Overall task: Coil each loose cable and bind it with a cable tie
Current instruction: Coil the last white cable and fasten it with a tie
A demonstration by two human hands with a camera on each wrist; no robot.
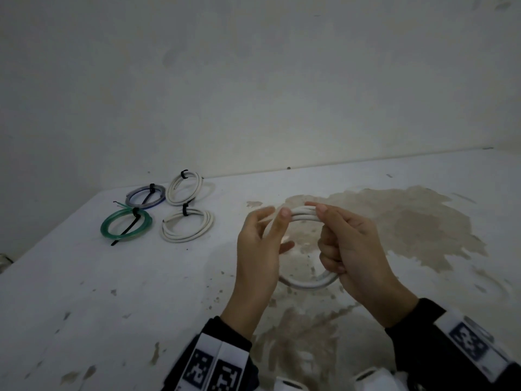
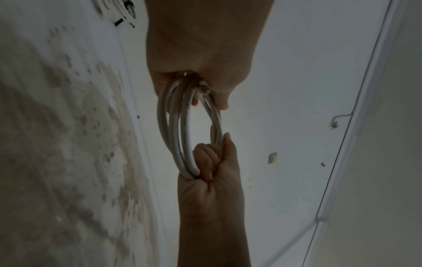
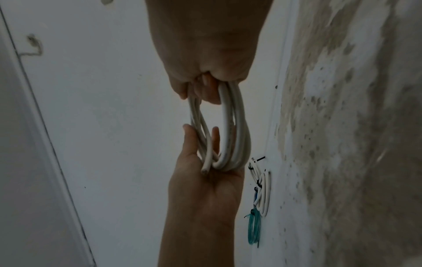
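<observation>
A white cable coil [image 1: 303,215] of several turns hangs in the air above the white table [image 1: 112,292], held between both hands. My left hand [image 1: 275,214] holds its left side between thumb and fingers; the right wrist view shows the coil [image 3: 230,126] lying across that palm [image 3: 205,162], with a cut cable end [image 3: 204,171] sticking out. My right hand [image 1: 332,238] is fisted round the coil's right side, its thumb on the top arc. The left wrist view shows that fist [image 2: 210,162] gripping the coil [image 2: 182,130]. I see no tie on this coil.
At the table's back left lie several coils bound with black ties: a green one [image 1: 126,223], a blue-grey one [image 1: 145,196] and two white ones [image 1: 184,188] [image 1: 187,225]. A brown stain [image 1: 408,221] spreads under the hands. A wall stands right behind the table.
</observation>
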